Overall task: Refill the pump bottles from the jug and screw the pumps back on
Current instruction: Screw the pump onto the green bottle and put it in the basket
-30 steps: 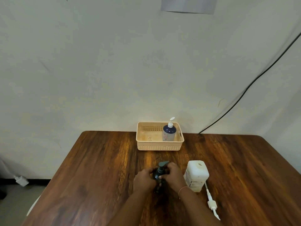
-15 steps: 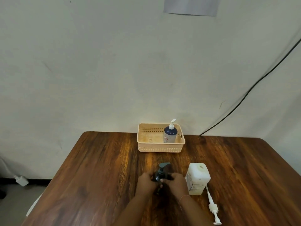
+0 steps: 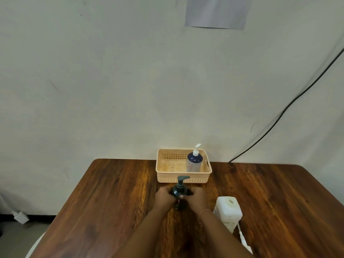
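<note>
A dark pump bottle (image 3: pixel 180 192) stands upright on the wooden table (image 3: pixel 111 202), its dark pump head pointing right. My left hand (image 3: pixel 163 199) grips the bottle from the left and my right hand (image 3: pixel 195 199) closes around it from the right, near the collar. Most of the bottle body is hidden by my fingers. A white jug (image 3: pixel 228 211) with an open mouth on top stands just right of my right wrist. A loose white pump (image 3: pixel 244 241) lies on the table by the jug.
A beige plastic basket (image 3: pixel 167 178) sits at the table's far edge against the wall, holding a blue bottle (image 3: pixel 194 162) with a white pump. A black cable (image 3: pixel 279 116) runs down the wall at right.
Both hands and the dark bottle have stayed together on the table with only small shifts of the fingers around the collar. The camera has tipped slightly.
</note>
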`<state>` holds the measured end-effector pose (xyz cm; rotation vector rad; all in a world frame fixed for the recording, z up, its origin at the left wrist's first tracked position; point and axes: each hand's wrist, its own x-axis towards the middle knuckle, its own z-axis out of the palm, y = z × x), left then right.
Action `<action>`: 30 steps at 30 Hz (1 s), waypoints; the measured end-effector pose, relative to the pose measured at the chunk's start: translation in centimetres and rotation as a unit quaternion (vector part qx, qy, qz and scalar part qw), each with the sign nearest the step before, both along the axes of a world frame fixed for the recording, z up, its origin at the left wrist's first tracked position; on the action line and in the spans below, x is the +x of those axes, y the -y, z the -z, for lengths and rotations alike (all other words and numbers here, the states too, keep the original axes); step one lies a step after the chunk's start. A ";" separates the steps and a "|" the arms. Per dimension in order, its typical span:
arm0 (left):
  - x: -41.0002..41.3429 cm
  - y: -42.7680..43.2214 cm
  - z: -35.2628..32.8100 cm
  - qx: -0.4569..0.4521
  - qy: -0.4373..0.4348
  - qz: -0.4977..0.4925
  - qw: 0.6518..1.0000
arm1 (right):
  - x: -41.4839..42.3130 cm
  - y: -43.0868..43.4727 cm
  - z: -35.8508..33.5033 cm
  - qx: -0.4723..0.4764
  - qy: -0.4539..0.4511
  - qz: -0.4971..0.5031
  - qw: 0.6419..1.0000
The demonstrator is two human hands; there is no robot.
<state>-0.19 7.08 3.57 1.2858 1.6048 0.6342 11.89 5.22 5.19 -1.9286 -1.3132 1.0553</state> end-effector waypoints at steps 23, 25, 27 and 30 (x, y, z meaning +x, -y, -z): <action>0.1 -10.7 -4.4 0.035 0.191 0.018 0.981 | -3.4 -13.7 -3.5 0.102 0.038 0.042 0.993; 0.1 -11.2 -3.9 0.035 0.202 0.020 0.979 | -3.7 -14.3 -2.7 0.094 0.040 0.041 0.994; -0.1 -11.9 -3.2 0.027 0.204 0.019 0.978 | -3.9 -14.9 -1.8 0.091 0.041 0.044 0.994; -0.3 -12.6 -2.0 0.016 0.212 0.020 0.977 | -3.8 -15.9 -0.6 0.081 0.048 0.049 0.994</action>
